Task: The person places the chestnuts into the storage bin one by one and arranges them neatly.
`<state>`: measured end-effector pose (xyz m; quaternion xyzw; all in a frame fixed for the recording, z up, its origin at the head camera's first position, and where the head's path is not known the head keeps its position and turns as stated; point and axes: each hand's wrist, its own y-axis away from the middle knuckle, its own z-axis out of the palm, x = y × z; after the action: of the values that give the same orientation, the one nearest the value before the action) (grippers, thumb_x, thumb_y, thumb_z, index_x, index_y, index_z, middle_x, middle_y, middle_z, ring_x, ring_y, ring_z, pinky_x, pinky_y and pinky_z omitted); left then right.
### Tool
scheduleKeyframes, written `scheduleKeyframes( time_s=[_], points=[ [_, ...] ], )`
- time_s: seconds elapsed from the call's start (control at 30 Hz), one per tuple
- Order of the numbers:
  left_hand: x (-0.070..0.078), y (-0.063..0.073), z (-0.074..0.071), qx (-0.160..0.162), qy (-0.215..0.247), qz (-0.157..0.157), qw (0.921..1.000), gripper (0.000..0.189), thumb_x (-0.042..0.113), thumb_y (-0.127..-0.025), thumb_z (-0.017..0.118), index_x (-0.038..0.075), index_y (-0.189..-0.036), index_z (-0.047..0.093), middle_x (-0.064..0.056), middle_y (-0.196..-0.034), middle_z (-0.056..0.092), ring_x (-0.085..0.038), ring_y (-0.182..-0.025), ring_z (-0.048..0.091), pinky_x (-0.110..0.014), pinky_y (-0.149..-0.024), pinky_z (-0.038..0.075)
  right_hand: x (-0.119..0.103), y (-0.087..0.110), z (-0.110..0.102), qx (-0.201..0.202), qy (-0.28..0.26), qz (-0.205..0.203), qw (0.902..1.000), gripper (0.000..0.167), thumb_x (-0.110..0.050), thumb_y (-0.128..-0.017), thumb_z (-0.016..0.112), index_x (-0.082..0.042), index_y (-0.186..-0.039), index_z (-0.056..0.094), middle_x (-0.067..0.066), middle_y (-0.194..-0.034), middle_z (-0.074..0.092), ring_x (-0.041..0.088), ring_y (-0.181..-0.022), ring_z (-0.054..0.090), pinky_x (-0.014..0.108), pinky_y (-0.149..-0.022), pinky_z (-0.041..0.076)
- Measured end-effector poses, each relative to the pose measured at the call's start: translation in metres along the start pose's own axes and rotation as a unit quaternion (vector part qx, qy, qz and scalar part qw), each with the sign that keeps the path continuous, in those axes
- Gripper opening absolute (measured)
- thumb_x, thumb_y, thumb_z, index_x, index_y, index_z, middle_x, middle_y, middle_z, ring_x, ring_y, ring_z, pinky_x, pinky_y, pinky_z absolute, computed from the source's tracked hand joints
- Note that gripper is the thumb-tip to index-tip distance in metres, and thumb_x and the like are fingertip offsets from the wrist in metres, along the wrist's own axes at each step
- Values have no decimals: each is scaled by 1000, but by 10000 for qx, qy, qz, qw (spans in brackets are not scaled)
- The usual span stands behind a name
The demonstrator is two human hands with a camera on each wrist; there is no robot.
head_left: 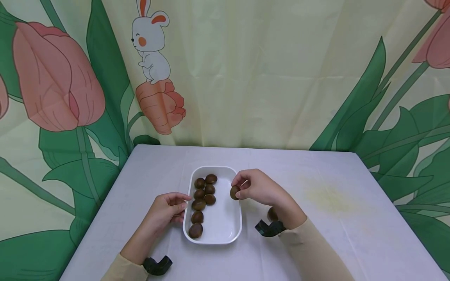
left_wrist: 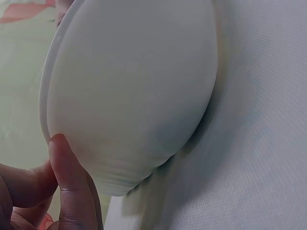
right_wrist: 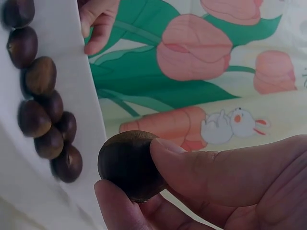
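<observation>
A white tray stands on the table with several brown chestnuts in two columns along its left side. My right hand pinches one chestnut between thumb and fingers, just above the tray's right rim. On the opposite side, my left hand holds the tray's left rim. The left wrist view has the thumb against the outer tray wall. Partly hidden behind the right wrist, another chestnut lies on the table.
A white cloth covers the table. Behind it hangs a curtain printed with tulips, leaves and a rabbit on a carrot. Black wrist cameras sit on the left wrist and right wrist.
</observation>
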<state>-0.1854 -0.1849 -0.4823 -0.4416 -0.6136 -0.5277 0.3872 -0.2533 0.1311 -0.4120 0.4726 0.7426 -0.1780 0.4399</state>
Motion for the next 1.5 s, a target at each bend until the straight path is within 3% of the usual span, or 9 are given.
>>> scheduleKeyframes(
  time_s=[0.7,0.97,1.13,1.5],
  points=[
    [-2,-2,-1,-45,32,10,10000,26,-4,-98,72,-3,-123,75,-7,-88,69,-18,-68,66,-26,-55,59,-20,-39,37,-243,-176,-304,9991,21,-1,-84,82,-13,-101,78,4,-99,72,22,-96,68,29,-79,58],
    [-1,-2,-1,-117,108,24,9999,26,-4,-97,72,-5,-123,75,-6,-88,69,-17,-67,67,-26,-56,59,-20,-47,51,-611,-545,-353,9960,21,6,-84,79,-4,-103,77,6,-94,70,14,-80,69,25,-75,59],
    [-1,-1,-2,-94,112,-11,9999,25,-4,-98,72,-3,-123,75,-6,-88,69,-18,-68,67,-27,-56,60,-18,-50,59,-645,-358,-474,9961,21,4,-82,81,-6,-100,78,4,-89,70,12,-81,64,23,-71,56],
    [-1,-1,-2,-98,82,10,9999,25,-4,-98,71,-3,-122,76,-6,-88,68,-18,-69,67,-27,-56,60,-14,-55,69,-848,-169,-280,9959,23,5,-79,84,-8,-97,79,-1,-82,67,11,-76,62,21,-67,54]
  ],
)
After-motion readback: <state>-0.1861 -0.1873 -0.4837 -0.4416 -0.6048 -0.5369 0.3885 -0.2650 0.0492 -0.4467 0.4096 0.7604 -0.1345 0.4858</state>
